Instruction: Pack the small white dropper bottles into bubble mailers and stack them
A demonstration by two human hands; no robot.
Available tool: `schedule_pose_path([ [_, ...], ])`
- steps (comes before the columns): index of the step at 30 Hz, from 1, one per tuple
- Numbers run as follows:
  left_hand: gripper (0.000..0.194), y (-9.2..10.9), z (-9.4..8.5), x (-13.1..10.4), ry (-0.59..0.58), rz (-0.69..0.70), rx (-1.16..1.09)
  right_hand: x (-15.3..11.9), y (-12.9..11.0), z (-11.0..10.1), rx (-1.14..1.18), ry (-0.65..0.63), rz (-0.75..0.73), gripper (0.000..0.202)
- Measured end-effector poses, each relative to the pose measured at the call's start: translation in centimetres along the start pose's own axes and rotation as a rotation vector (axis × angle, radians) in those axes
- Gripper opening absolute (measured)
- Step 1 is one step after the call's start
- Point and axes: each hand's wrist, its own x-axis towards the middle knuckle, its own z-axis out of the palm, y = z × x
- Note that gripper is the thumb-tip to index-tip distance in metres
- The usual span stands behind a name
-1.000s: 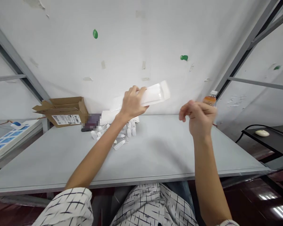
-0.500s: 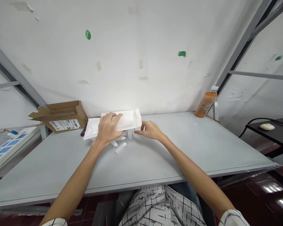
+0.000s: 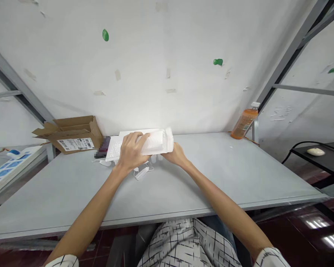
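Note:
A white padded bubble mailer (image 3: pixel 155 143) is held above the back of the grey table, its open end facing right. My left hand (image 3: pixel 133 150) grips its middle from above, thumb and fingers closed around it. At the open end, my right hand (image 3: pixel 174 154) reaches behind and under the mailer, and its fingers are hidden there. Below the mailer, small clear plastic pieces with white loops, like tags (image 3: pixel 142 172), lie on the table. Another white flat packet (image 3: pixel 124 132) shows behind the mailer.
An opened cardboard box (image 3: pixel 75 134) with a label stands at the back left, beside a dark item (image 3: pixel 103 146) that is blurred out. An orange drink bottle (image 3: pixel 245 120) leans at the back right. A power strip (image 3: pixel 12 168) lies at far left, a mouse (image 3: pixel 316 151) at far right.
The mailer and my left hand have shifted a little to the right. My right hand has gone in behind the mailer's open end. More of the dark item shows.

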Motion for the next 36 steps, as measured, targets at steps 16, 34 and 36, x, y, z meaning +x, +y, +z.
schedule_pose_path([
  [16,0.042,5.9,-1.2,-1.5,-0.197,0.036,-0.021,-0.7,9.2,-6.7,0.773,0.297,0.219,0.024],
  [34,0.048,3.7,4.9,-4.7,-0.426,0.039,0.028,-3.7,7.5,-4.7,1.003,0.006,0.418,0.009],
  [36,0.048,3.6,5.1,-4.6,-0.434,0.034,0.018,-3.7,7.3,-4.2,1.016,-0.016,0.424,0.009],
])
